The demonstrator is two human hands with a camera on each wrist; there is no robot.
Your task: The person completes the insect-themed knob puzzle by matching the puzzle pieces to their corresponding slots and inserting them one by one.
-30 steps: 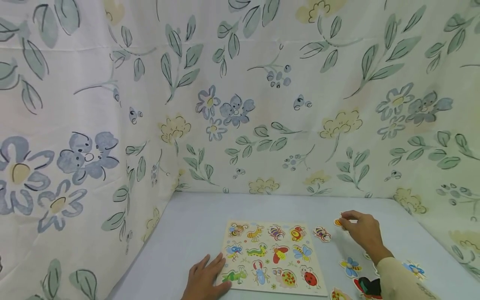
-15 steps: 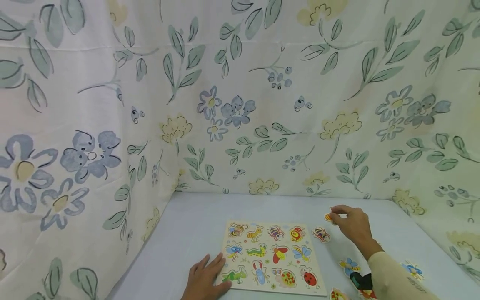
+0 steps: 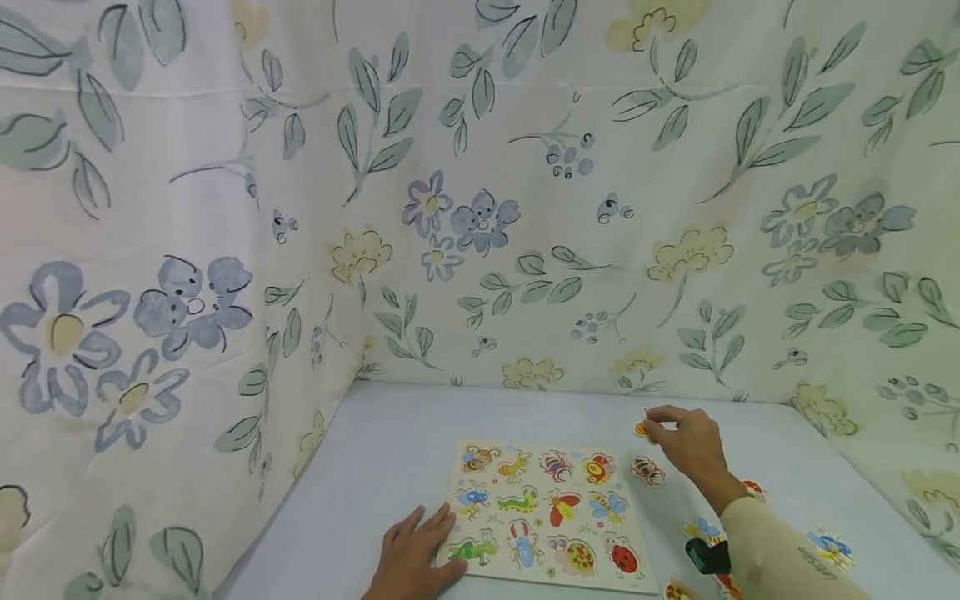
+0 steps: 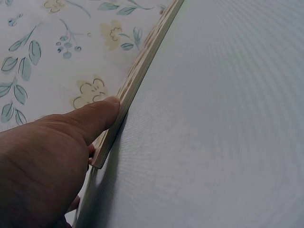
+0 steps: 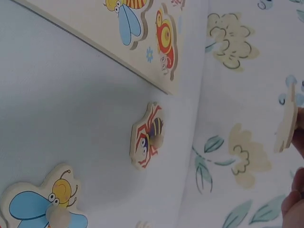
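A wooden insect puzzle board (image 3: 585,586) lies on the table, with printed bugs in recessed shapes. My left hand (image 3: 416,554) rests at its left front corner with fingers spread; in the left wrist view the thumb (image 4: 102,118) touches the board's edge (image 4: 142,71). My right hand (image 3: 690,450) pinches a small orange-striped puzzle piece (image 3: 641,428) above the table, beyond the board's far right corner. The right wrist view shows that piece edge-on (image 5: 287,116). Below the right hand lies a spider piece (image 3: 648,472) with a round knob, just right of the board.
Several loose pieces lie to the right: a blue-winged bee (image 3: 701,529), a blue insect (image 3: 831,546), a red piece (image 3: 753,488) and a spotted piece (image 3: 678,590). The right sleeve (image 3: 780,546) and a dark device (image 3: 707,554) partly cover others. Floral cloth (image 3: 525,317) walls the table.
My right hand has moved left and slightly away from me with the orange-striped puzzle piece, past the spider piece. A red piece behind the forearm is uncovered. The left hand stays at the board.
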